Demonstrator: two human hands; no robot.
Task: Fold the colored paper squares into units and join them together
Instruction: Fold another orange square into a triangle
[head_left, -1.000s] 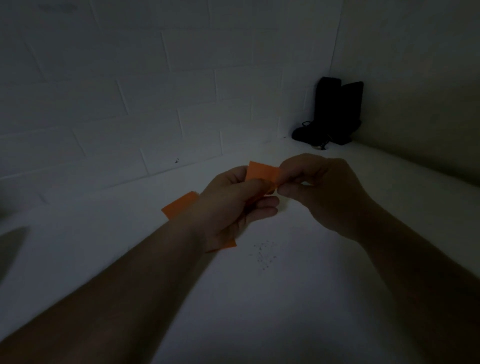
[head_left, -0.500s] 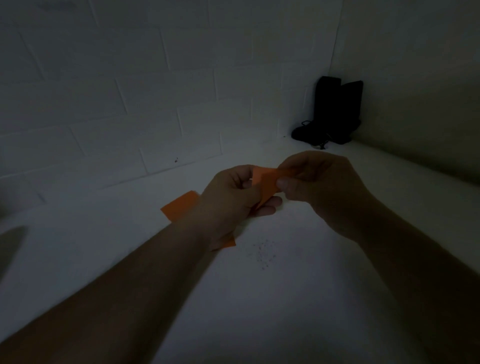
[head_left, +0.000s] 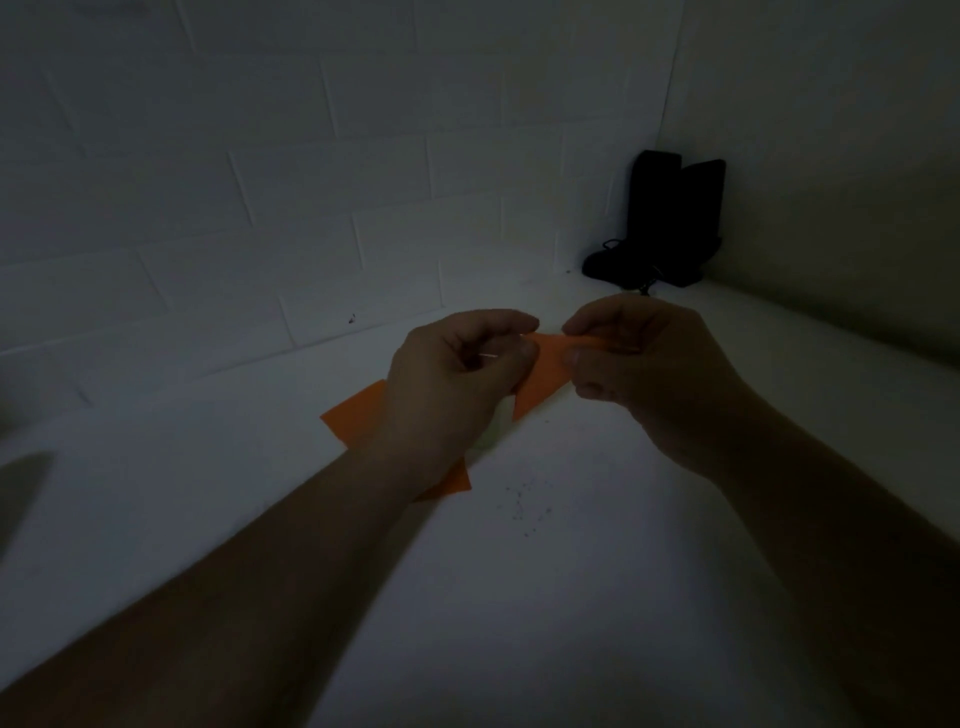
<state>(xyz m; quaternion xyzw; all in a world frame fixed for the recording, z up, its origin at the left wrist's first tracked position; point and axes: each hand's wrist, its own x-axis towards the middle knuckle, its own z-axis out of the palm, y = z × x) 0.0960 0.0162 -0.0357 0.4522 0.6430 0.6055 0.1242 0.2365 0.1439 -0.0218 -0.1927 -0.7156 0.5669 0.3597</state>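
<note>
The orange paper (head_left: 540, 376) is now hanging between the two hands as a long pointed shape, its lower tip dropping toward the tabletop (head_left: 597, 571), where a second ago it was showing only as a small flat patch above the left fingers. Half a second ago it was already tilting and narrowing, so a diagonal fold seems to be closing, though the light is too dim to see the crease itself. The left hand (head_left: 447, 384) is pinching the paper's left end with thumb and curled fingers, and the right hand (head_left: 644, 374) is pinching the upper right edge the same way. Both hands have drifted slightly apart, exposing more paper between them. That suggests one unit is being shaped, not yet joined. More orange sheets (head_left: 358, 413) are lying flat on the tabletop under the left wrist, unmoved throughout.
</note>
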